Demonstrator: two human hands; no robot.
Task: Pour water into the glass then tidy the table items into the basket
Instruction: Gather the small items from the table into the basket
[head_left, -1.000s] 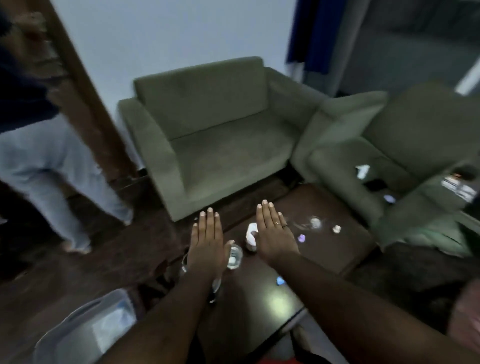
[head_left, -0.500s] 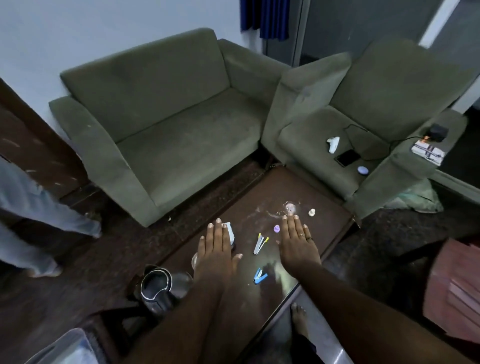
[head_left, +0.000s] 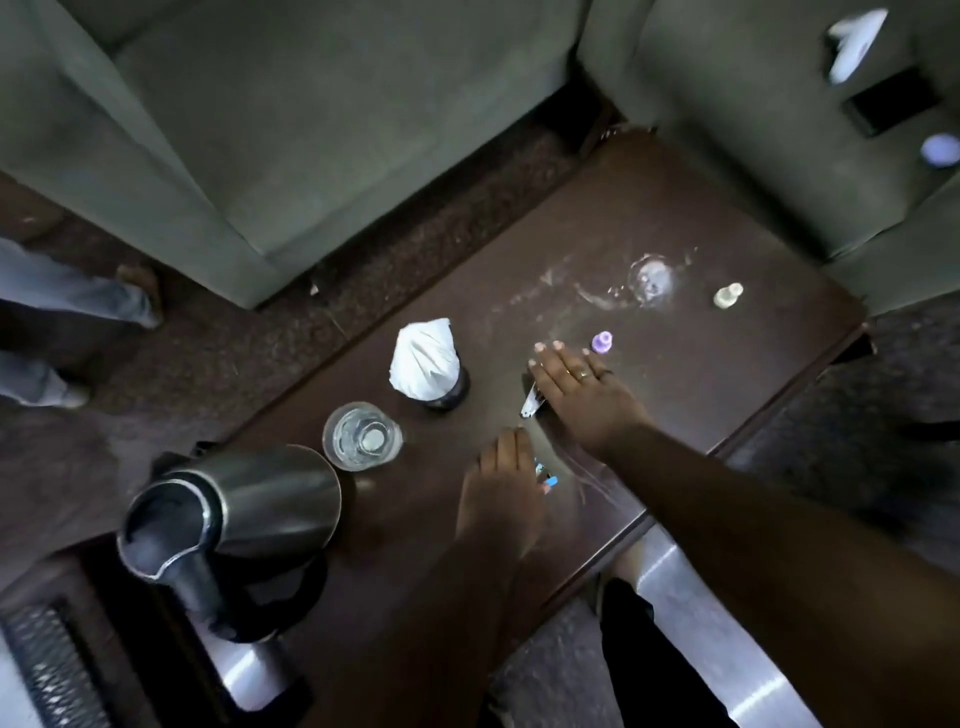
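Note:
A steel kettle (head_left: 228, 504) stands open-topped at the near left of the dark wooden table (head_left: 701, 218). Beside it is a clear glass (head_left: 362, 436), and behind that a dark holder stuffed with white napkins (head_left: 428, 358). My right hand (head_left: 576, 395) lies flat, fingers spread, over some pens (head_left: 531, 402). My left hand (head_left: 501, 493) rests palm down beside small blue clips (head_left: 546, 475). A purple bottle (head_left: 601, 341), a small pale bottle (head_left: 727, 296) and a clear round lid (head_left: 649, 278) sit farther back. A mesh basket (head_left: 47, 670) shows at the bottom left corner.
Green sofas (head_left: 322, 130) close in the table's far and right sides; a phone (head_left: 891, 109) and small items lie on the right seat. Another person's legs (head_left: 62, 301) stand at the left. The table's near edge runs beside my right forearm.
The view has dropped down and closer to the table. My left hand moved right from the glass to the blue clips; my right hand came back over the pens.

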